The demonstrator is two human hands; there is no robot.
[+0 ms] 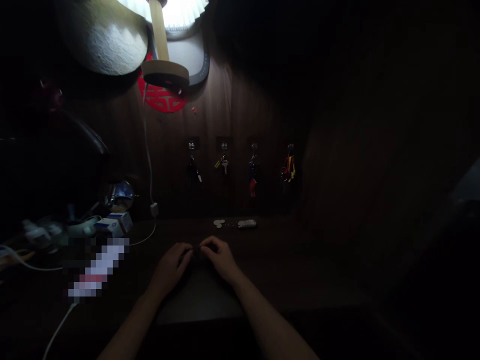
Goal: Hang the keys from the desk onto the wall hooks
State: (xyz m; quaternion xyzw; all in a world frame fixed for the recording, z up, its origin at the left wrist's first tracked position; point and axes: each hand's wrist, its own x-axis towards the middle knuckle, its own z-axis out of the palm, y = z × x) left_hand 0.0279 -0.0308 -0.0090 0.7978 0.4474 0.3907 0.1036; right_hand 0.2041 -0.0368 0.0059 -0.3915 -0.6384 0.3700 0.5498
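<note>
My left hand (173, 267) and my right hand (220, 259) meet over the dark desk top (198, 305), fingertips almost touching. On each hand, the thumb and fingers are pinched together. Something small and dark seems to lie between the fingertips, but the dim light hides what it is. Just beyond my hands lie several pale round discs (219, 224) like coins. To their right are small metal rings (229, 225) and a silver-grey oblong object (247, 224), its kind unclear.
Several bunches of keys (224, 165) hang from wall hooks. A lamp (167, 70) glows above. At left are a white power strip (101, 270), partly pixelated, with its cable (60, 322), small blue-white boxes (114, 224) and a round mirror-like object (122, 195).
</note>
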